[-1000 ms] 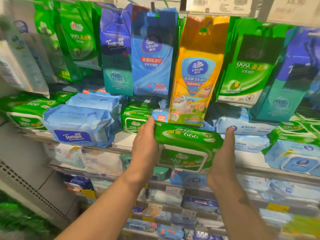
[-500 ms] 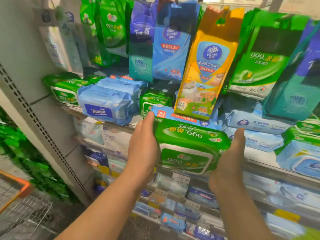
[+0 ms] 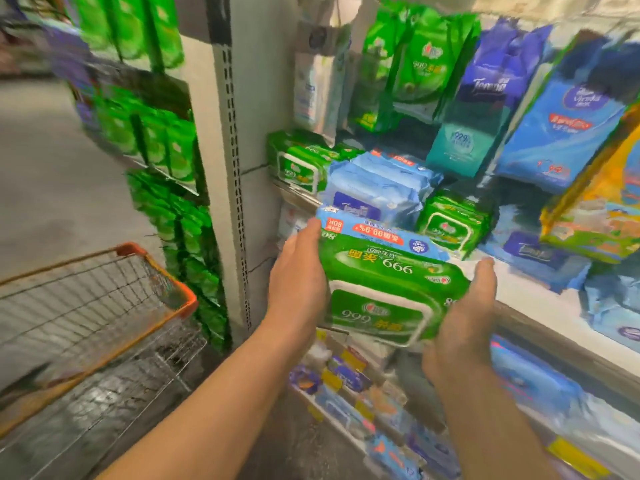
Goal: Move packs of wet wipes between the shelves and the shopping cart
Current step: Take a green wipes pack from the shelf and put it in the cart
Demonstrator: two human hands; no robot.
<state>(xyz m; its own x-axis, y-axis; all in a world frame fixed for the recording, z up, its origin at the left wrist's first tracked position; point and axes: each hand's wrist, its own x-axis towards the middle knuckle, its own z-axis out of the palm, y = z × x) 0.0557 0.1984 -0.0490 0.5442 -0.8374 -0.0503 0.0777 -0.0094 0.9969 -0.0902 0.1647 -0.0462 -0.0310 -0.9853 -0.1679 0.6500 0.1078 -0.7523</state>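
Nearest the camera, two bare forearms reach forward and carry a stack of two packs between them. The left hand (image 3: 298,282) lies flat against the left end of the stack, thumb up at the top corner, fingers (image 3: 313,233) pressed to the wrapper and mostly hidden behind it. The right hand (image 3: 464,320) cups the right end from below and the side, its fingers (image 3: 485,271) straight along the edge. Neither hand curls round the load; both clamp it by palm pressure.

The load is a green soft-plastic pack of wet wipes with a white-rimmed flip lid (image 3: 384,296), printed upside down to the viewer, with a light-blue soft pack bearing a red label strip (image 3: 367,230) lying on top of it and touching it. The stack is held in the air, in front of the shelf edge and clear of it.

Left of the stack, and lower, stands a wire shopping cart with an orange rim (image 3: 156,271), well apart from the hands. How much it holds cannot be told through the blur.

Beyond the stack, the white shelf (image 3: 540,303) carries more green and blue packs; hanging pouches fill the rack above.

Judgement: the step in hand is the carry from shelf to cart. The next move calls for swinging the stack left and down over the orange rim, with both palms pressing evenly so the upper blue pack does not slide off.
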